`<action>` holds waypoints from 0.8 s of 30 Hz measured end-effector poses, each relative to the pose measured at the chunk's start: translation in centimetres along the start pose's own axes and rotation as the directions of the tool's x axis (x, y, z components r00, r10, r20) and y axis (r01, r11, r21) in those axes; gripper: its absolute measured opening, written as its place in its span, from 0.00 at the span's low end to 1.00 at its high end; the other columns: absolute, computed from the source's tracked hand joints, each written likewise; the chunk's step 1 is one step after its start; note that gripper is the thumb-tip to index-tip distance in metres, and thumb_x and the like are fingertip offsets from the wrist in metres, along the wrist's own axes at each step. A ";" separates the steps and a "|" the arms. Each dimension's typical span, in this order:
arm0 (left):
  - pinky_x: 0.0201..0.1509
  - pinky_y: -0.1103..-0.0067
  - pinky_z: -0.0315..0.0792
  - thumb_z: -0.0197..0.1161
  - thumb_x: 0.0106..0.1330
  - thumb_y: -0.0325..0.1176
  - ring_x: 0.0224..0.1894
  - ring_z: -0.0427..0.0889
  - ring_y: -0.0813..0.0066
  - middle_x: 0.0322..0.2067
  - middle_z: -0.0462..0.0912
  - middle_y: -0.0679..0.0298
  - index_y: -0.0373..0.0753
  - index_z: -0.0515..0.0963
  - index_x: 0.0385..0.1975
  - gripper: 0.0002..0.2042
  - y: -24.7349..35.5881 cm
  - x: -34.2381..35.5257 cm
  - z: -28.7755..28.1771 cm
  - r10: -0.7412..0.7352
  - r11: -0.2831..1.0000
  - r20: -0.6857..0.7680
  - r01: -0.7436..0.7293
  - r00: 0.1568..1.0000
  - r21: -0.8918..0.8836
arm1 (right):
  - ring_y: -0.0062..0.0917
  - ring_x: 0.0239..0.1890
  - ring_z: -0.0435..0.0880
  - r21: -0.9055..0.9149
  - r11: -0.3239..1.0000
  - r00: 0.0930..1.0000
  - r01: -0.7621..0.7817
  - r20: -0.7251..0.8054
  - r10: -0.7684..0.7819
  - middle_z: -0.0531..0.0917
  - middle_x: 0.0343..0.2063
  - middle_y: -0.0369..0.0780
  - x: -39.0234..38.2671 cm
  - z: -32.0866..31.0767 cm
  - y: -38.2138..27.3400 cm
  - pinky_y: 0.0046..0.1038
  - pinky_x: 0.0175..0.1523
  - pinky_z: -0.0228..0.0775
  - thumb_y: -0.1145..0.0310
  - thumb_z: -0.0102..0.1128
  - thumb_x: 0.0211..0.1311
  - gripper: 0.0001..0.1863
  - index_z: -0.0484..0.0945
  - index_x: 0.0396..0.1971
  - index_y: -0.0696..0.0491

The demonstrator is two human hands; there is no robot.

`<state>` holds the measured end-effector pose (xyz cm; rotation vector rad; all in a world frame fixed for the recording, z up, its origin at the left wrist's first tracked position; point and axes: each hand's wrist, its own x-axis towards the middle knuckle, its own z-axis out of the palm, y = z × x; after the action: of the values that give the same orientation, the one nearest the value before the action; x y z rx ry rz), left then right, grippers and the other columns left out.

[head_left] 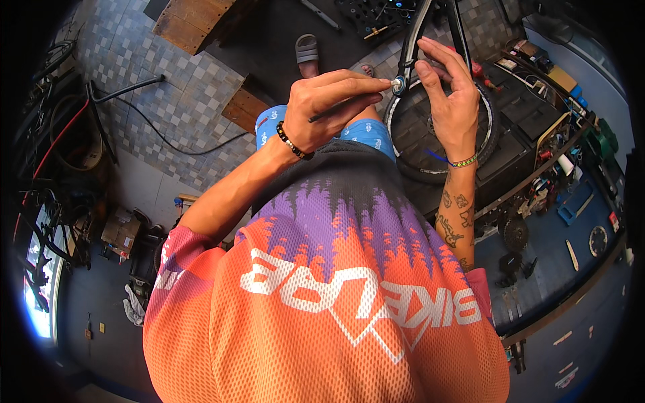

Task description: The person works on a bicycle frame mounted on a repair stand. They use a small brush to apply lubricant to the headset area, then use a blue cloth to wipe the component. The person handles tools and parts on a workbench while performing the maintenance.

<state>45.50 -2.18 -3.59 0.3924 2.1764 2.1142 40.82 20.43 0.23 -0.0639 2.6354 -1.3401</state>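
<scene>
My left hand (336, 107) pinches a small round silver metal part (398, 85) between thumb and fingertips. That part sits at the lower end of a black bicycle frame tube (410, 50). Across the left palm lies a thin dark rod-like piece, mostly covered by the fingers. On the other side of the tube, my right hand (455, 97) has its fingers stretched out and the thumb apart. Its fingertips are close beside the tube; whether they touch it I cannot tell. Below the hands is a bicycle wheel (395, 134) with a black tyre, partly behind my right hand.
Wooden boxes (191, 27) stand on the tiled floor (134, 74) ahead. A tool tray (376, 17) lies at the far side. Along the right runs a blue workbench (551, 232) with sprockets (516, 234) and tools. Bicycle parts and a cardboard box (122, 232) crowd the left.
</scene>
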 end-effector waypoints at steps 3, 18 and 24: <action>0.48 0.78 0.82 0.67 0.68 0.22 0.43 0.90 0.71 0.44 0.90 0.56 0.33 0.84 0.54 0.15 -0.3 -1.0 0.7 -0.190 0.960 -0.070 0.170 0.979 -0.220 | 0.30 0.56 0.84 0.001 1.000 1.000 -0.006 -0.003 0.006 0.86 0.54 0.41 0.0 0.0 0.0 0.30 0.56 0.76 0.59 0.69 0.69 0.19 0.85 0.53 0.55; 0.54 0.73 0.84 0.63 0.75 0.28 0.48 0.89 0.62 0.49 0.86 0.43 0.25 0.77 0.59 0.17 -0.2 -1.9 3.0 -0.727 0.346 0.030 0.403 0.686 -0.847 | 0.30 0.56 0.84 0.002 1.000 1.000 -0.005 -0.001 0.005 0.86 0.54 0.41 0.0 -0.1 0.0 0.30 0.56 0.76 0.58 0.69 0.69 0.19 0.85 0.53 0.55; 0.56 0.72 0.84 0.62 0.75 0.29 0.50 0.88 0.64 0.50 0.85 0.44 0.27 0.74 0.61 0.18 -0.9 -2.7 3.1 -0.747 0.146 0.137 0.362 0.651 -0.921 | 0.30 0.56 0.84 0.007 1.000 1.000 -0.014 -0.007 0.014 0.85 0.54 0.40 -0.1 0.0 -0.1 0.30 0.56 0.76 0.58 0.69 0.69 0.19 0.85 0.53 0.55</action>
<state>48.70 0.22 -4.97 -0.8810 0.5770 2.4604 40.91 20.42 0.32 -0.0398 2.6318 -1.3470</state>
